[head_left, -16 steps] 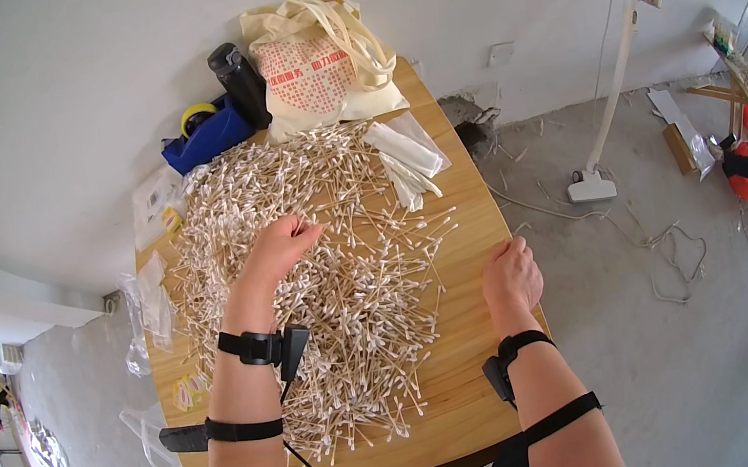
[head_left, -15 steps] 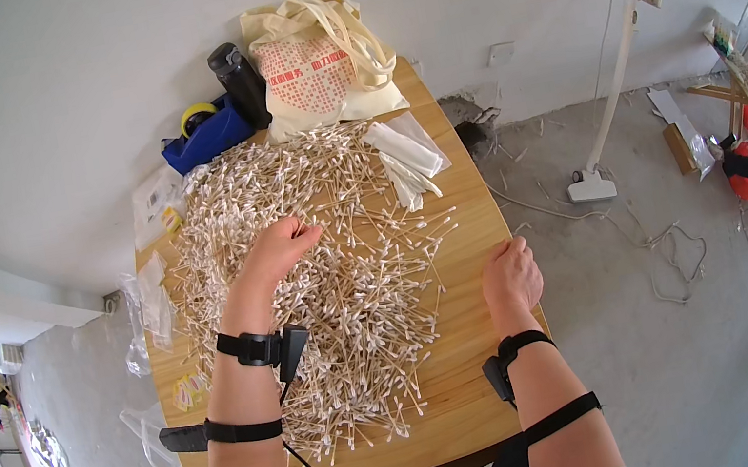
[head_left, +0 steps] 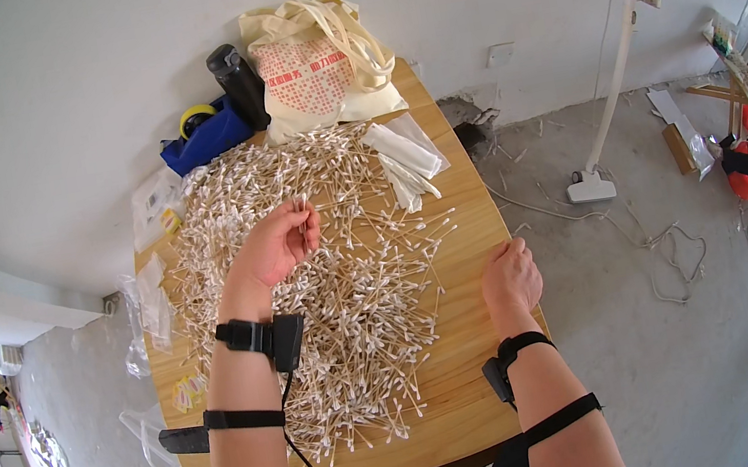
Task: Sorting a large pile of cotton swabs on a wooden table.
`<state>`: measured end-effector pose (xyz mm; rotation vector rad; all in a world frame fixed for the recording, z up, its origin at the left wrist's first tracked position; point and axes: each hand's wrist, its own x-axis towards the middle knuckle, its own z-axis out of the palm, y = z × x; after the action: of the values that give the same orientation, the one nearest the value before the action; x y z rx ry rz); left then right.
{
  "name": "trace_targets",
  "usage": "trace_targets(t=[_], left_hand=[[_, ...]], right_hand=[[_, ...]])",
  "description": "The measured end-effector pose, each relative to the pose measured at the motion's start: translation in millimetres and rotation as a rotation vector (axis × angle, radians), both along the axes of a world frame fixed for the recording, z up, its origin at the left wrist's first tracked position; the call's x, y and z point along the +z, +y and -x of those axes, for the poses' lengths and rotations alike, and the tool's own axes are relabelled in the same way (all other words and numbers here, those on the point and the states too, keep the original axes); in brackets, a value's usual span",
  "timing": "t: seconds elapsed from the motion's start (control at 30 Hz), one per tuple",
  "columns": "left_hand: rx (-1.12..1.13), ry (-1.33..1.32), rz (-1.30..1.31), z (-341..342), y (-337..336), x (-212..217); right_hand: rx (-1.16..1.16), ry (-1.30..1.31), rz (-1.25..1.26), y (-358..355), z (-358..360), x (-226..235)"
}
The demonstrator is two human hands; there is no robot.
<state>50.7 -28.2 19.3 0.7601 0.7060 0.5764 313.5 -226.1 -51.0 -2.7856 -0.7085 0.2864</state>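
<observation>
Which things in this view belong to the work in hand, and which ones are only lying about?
Apparently in use:
left hand, seemingly pinching swabs
pile of cotton swabs
wooden table beneath

Apparently unused:
cream tote bag
black bottle
blue tape dispenser
white stick vacuum cleaner

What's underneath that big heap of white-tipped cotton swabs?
A light-brown wooden tabletop shows through gaps in the heap. Whatever lies under its dense middle is covered, and the bare left hand hides part of it.
</observation>
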Motion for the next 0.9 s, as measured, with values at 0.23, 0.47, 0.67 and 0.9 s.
trace_targets(t=[0.23,0.47,0.67,0.9], left_hand=[[-0.107,0.657,-0.322,-39.6,32.7,-13.8],[-0.233,1.293,-1.358,-55.8,29.0,-43.7],[-0.237,1.380,-1.234,-53.7,35.3,-57.3],[-0.178,1.267,-1.282,-50.0,35.6,-53.3]], right_hand=[[0.004,-0.006,0.008,1.8,2.1,1.1],[0.001,-0.003,0.014,0.5,-0.8,0.2],[0.011,-0.005,0.015,1.7,-0.1,0.3],[0.007,-0.014,0.011,0.2,-1.7,-0.1]])
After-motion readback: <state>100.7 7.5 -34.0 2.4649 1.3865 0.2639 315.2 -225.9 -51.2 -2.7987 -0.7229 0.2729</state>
